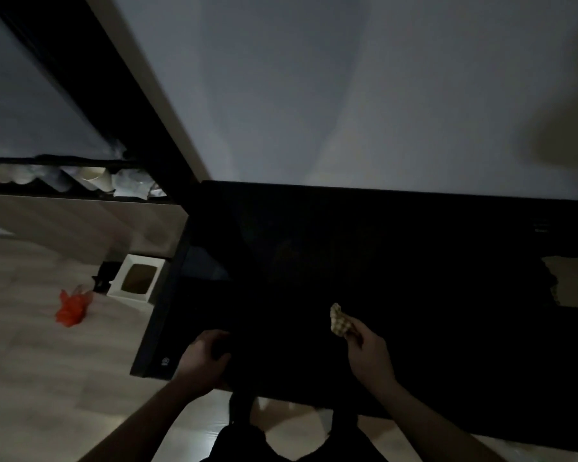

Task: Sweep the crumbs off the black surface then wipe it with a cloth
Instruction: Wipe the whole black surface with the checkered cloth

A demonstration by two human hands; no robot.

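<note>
The black surface (pixel 397 261) fills the middle and right of the dim head view. My right hand (pixel 369 356) hovers over its near part, pinching a small checked cloth (pixel 340 321) that sticks up from my fingers. My left hand (pixel 202 360) rests curled at the surface's near left edge; whether it holds anything is hidden in the dark. No crumbs can be made out on the surface.
A pale wall rises behind the surface. On the light floor at left lie a white box with a brown window (pixel 136 278) and an orange bag (pixel 70 308). A shelf with pale cups (pixel 90 180) runs along the left. A tan sheet (pixel 574 281) lies at the right edge.
</note>
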